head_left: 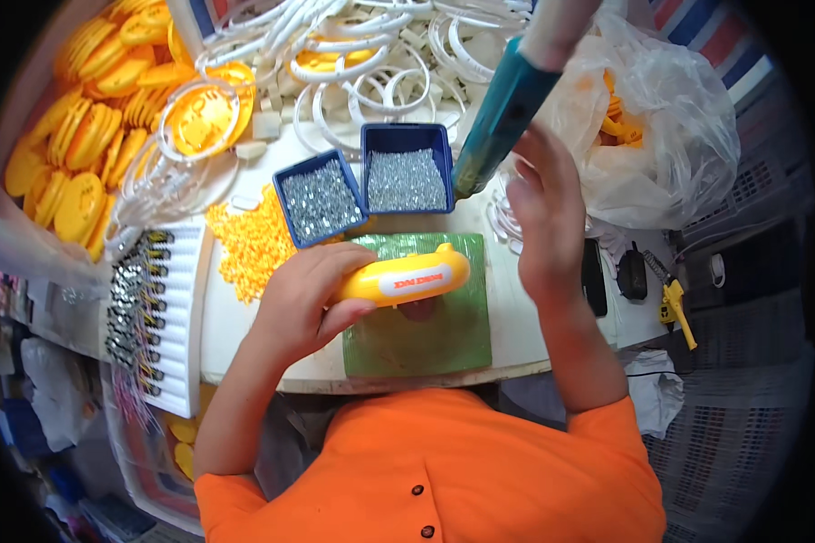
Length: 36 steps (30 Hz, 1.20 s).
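Observation:
My left hand (308, 294) is closed around a rounded yellow plastic casing (453, 268) with a white oval panel on its side. It holds the casing on edge over a green pad (417, 348) at the table's front. My right hand (552, 222) is raised on the right, fingers curved and apart, with nothing seen in them. Just left of its fingertips hangs a teal electric screwdriver (507, 104), its tip pointing down and left. Beyond the casing stand two blue trays of small metal screws, a smaller tray (285, 204) and a larger tray (364, 149).
Small yellow parts (244, 244) lie heaped left of the trays. Yellow discs (81, 204) fill a bin at far left, beside a white rack (186, 335) of wired components. White rings (371, 72) pile up behind. A plastic bag (688, 136), black phone (592, 281) and yellow tool (677, 308) are right.

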Each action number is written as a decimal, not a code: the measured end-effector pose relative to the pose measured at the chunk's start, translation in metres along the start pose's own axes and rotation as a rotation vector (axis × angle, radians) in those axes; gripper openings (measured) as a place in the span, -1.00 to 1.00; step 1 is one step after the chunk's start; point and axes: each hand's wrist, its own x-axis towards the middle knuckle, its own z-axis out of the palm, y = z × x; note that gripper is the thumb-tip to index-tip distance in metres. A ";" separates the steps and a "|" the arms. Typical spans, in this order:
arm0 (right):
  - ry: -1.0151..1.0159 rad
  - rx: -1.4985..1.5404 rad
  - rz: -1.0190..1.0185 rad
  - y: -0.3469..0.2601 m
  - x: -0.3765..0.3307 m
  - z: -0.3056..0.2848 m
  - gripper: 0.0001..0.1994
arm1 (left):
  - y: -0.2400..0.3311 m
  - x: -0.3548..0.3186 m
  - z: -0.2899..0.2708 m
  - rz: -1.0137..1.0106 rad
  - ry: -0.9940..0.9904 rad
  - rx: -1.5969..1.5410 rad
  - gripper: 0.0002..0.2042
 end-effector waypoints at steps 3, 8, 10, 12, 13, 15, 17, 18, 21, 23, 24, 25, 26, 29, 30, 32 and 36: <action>-0.146 -0.142 -0.204 0.036 -0.041 -0.014 -0.54 | -0.007 -0.004 0.006 -0.064 0.104 -0.049 -0.59; -0.337 -0.019 -0.141 0.046 -0.075 0.015 -0.51 | -0.012 -0.009 0.013 -0.066 0.156 -0.088 -0.59; -0.326 -0.076 -0.217 0.051 -0.074 0.015 -0.55 | -0.005 -0.007 0.015 -0.032 0.241 0.003 -0.54; -0.330 -0.123 -0.284 0.054 -0.070 0.013 -0.57 | 0.002 -0.008 0.017 0.010 0.220 0.131 -0.47; -0.332 -0.181 -0.352 0.054 -0.068 0.013 -0.58 | 0.000 -0.010 0.017 0.042 0.194 0.184 -0.48; -0.338 -0.200 -0.371 0.053 -0.067 0.016 -0.58 | 0.000 -0.012 0.016 0.074 0.167 0.236 -0.49; -0.343 -0.230 -0.387 0.050 -0.066 0.015 -0.58 | 0.003 -0.013 0.016 0.047 0.177 0.229 -0.48; -0.371 -0.206 -0.368 0.048 -0.064 0.014 -0.58 | 0.003 -0.015 0.017 0.047 0.176 0.229 -0.48; -0.382 -0.141 -0.294 0.045 -0.061 0.008 -0.55 | 0.006 -0.024 0.020 0.047 0.219 0.153 -0.47; -0.364 -0.101 -0.236 0.045 -0.062 0.007 -0.54 | 0.008 -0.029 0.021 0.015 0.209 0.131 -0.48; -0.349 -0.104 -0.255 0.048 -0.062 0.007 -0.53 | 0.007 -0.030 0.023 0.019 0.209 0.130 -0.48; -0.334 -0.109 -0.272 0.048 -0.062 0.007 -0.52 | 0.006 -0.030 0.025 0.011 0.228 0.110 -0.50; -0.331 -0.112 -0.272 0.047 -0.063 0.006 -0.52 | 0.006 -0.030 0.027 0.003 0.247 0.090 -0.51; -0.316 -0.110 -0.303 0.042 -0.067 0.003 -0.56 | 0.015 -0.029 0.029 -0.008 0.277 -0.005 -0.53; -0.291 -0.124 -0.332 0.038 -0.069 0.000 -0.57 | 0.018 -0.027 0.030 -0.007 0.274 -0.009 -0.53; -0.264 -0.143 -0.356 0.034 -0.072 -0.005 -0.57 | 0.023 -0.024 0.032 -0.022 0.283 -0.060 -0.55; -0.406 -0.306 -0.425 0.032 -0.065 -0.011 -0.62 | 0.014 -0.028 0.039 -0.066 0.229 -0.060 -0.56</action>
